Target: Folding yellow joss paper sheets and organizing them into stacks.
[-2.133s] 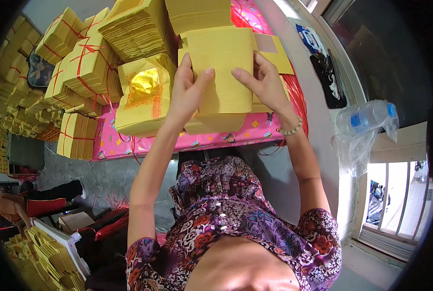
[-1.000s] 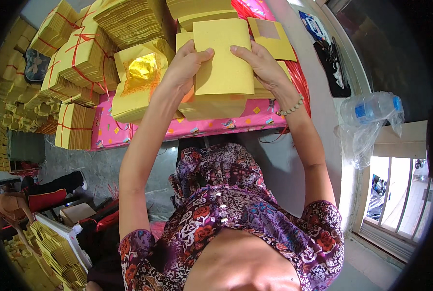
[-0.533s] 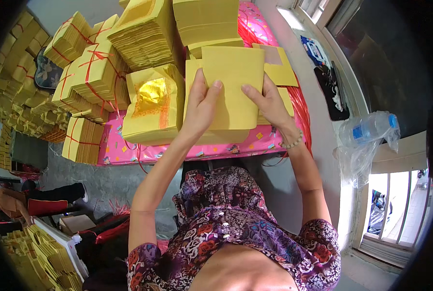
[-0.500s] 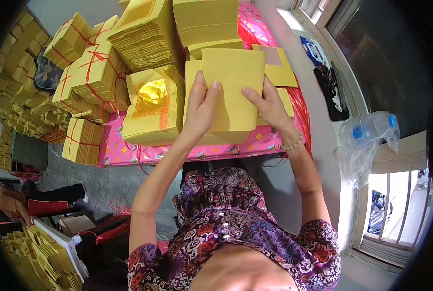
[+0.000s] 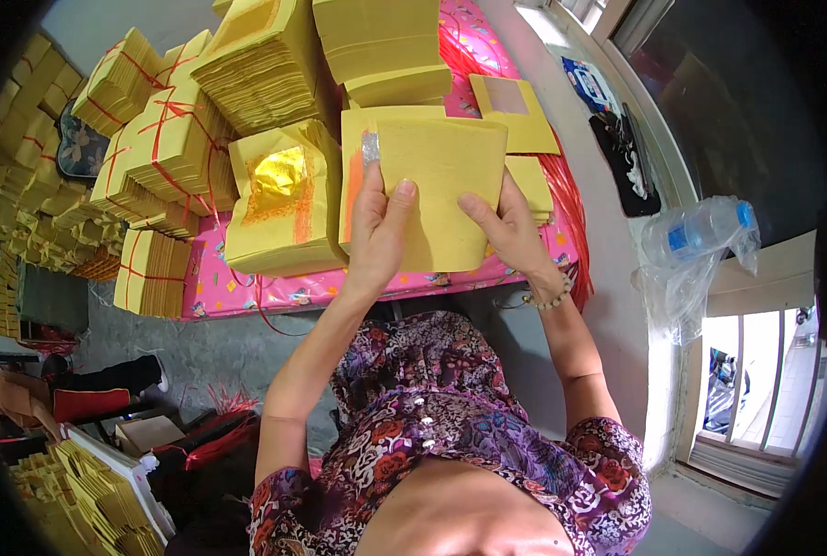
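Yellow paper sheet (image 5: pixel 446 185) is gripped by both hands above the table (image 5: pixel 246 292); left hand (image 5: pixel 379 222) pinches its left edge; right hand (image 5: pixel 506 232) clasps its right side; gold-foil stack (image 5: pixel 279 199) lies beside.

Paper stacks (image 5: pixel 265 65) crowd tabletop (image 5: pixel 246 292).

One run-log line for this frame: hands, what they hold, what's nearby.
left hand: on yellow sheet | right hand: on same sheet | beside: gold-foil stack | surface: pink table
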`<action>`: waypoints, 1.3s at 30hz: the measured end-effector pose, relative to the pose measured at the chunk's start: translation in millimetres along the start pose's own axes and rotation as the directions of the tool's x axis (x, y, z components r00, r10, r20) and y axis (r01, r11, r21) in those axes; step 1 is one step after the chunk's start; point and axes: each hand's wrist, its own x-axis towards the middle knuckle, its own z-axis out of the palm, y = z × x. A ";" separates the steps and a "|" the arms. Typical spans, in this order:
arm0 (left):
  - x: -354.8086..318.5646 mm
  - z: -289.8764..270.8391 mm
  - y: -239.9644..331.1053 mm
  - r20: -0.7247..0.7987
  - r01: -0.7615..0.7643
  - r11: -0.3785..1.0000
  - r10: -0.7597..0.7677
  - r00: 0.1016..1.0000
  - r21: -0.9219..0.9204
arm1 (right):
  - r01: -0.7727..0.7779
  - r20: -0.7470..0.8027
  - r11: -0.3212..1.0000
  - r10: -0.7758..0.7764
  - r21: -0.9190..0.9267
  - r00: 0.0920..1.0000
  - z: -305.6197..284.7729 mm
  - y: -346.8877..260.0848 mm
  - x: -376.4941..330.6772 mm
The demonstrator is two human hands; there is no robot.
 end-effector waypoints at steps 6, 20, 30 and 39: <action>10.2 -4.9 6.7 -0.037 0.139 0.988 -0.142 0.989 -0.064 | -0.074 -0.063 0.996 0.077 0.049 0.995 4.5 5.5 7.0; 9.3 -13.2 1.9 -0.034 0.160 0.986 -0.162 0.986 -0.038 | -0.061 -0.118 0.996 0.069 0.064 0.991 6.5 6.5 10.6; -2.3 -10.6 7.8 -0.014 0.081 0.996 -0.080 0.997 0.023 | 0.025 -0.241 0.993 0.003 0.112 0.971 11.1 -1.1 15.9; -5.2 -16.0 10.6 0.009 0.104 0.994 -0.104 0.994 0.044 | 0.080 -0.289 0.993 -0.051 0.091 0.956 7.8 -1.0 19.3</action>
